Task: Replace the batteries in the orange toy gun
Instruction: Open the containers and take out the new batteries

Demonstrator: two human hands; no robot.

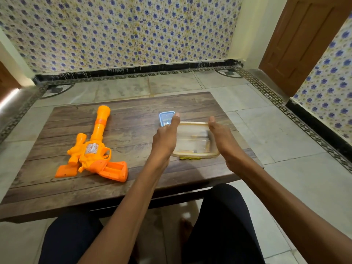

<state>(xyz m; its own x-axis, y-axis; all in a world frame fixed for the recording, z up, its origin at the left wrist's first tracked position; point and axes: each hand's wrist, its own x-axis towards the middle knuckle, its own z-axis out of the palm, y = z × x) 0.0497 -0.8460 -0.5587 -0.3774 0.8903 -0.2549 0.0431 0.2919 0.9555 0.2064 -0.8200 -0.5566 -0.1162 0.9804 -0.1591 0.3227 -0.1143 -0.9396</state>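
Container between left hand and right hand

We see the orange toy gun lying flat on its side at left-centre of the frame. Its long barrel points toward the top of the picture. The darker orange grip reaches to the lower right, its battery bay open and, as far as we can tell, empty. A flat orange cover lies just beside the gun at lower left. Slim yellow pieces right of centre may be batteries.
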